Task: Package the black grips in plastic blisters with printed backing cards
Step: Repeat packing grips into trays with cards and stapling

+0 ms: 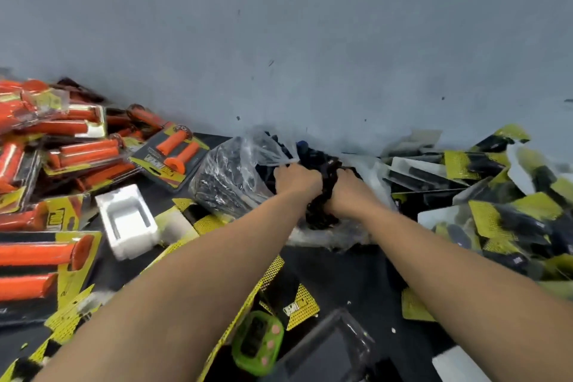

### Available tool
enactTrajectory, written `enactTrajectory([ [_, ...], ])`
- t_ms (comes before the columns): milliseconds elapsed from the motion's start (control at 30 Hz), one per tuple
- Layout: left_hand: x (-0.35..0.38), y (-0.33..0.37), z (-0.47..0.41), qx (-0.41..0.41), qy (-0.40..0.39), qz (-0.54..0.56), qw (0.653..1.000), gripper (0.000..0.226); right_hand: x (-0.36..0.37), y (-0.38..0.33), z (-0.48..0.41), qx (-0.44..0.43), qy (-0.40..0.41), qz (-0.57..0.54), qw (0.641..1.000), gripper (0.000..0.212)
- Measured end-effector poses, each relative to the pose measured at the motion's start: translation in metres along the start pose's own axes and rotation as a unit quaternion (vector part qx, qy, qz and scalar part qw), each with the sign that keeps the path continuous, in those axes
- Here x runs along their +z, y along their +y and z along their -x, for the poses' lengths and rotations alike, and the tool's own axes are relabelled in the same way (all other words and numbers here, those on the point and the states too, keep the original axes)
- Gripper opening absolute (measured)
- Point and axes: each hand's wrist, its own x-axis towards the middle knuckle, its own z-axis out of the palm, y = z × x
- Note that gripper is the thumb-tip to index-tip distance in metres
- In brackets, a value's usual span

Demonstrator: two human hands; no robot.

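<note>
While the packs of orange grips [77,152] pile up at the far left of the counter [356,276], a white foam tray [128,222] sits just right of them, and beyond it a clear plastic bag [229,177] lies slumped against the wall. Both arms reach forward into the bag's open mouth. The left hand [297,180] is clenched on the bag's edge, its fingers curled under and mostly hidden. Just right of it, nearly touching, the right hand [347,192] is buried in the black grips [322,211]; its fingers are out of sight among them, so I cannot tell what they hold. The grips form a dark jumble between and just ahead of the two hands, with no clear long axis. Both hands seem equally near. Finished black-grip packs [483,195] heap at the right. A green timer [257,343] sits nearest the person.
</note>
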Motion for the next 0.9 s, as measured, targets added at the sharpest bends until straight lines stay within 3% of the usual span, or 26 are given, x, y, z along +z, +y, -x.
enactTrajectory([
  [133, -0.014, -0.039, -0.045, -0.011, 0.059, -0.204, 0.977, 0.079, -0.004, 0.0, -0.026, 0.043, -0.066, 0.024, 0.997, 0.121],
  [233, -0.022, -0.061, -0.074, 0.002, 0.037, -0.317, 0.948, 0.095, 0.0, 0.001, -0.044, 0.063, -0.113, 0.04, 0.991, 0.14],
  [333, -0.032, -0.065, -0.092, 0.022, 0.036, -0.32, 0.947, 0.107, 0.011, -0.004, -0.054, 0.061, -0.11, 0.041, 0.991, 0.14],
  [433, -0.022, -0.059, -0.092, 0.01, 0.014, -0.244, 0.97, 0.107, 0.025, -0.014, -0.052, 0.04, -0.098, 0.097, 0.99, 0.135],
  [600, 0.002, -0.048, -0.078, 0.162, -0.06, -0.293, 0.94, 0.066, 0.013, -0.009, -0.047, -0.031, -0.134, 0.081, 0.987, 0.123],
  [700, -0.018, -0.047, -0.079, 0.156, -0.121, -0.335, 0.921, 0.07, 0.002, -0.008, -0.045, 0.018, -0.163, 0.056, 0.985, 0.124],
  [800, -0.025, -0.053, -0.077, 0.146, -0.132, -0.404, 0.893, 0.066, 0.017, -0.02, -0.036, 0.064, -0.177, 0.129, 0.974, 0.13],
  [900, -0.018, -0.051, -0.068, 0.168, -0.15, -0.357, 0.906, 0.066, 0.042, -0.032, -0.033, 0.079, -0.157, 0.14, 0.974, 0.129],
])
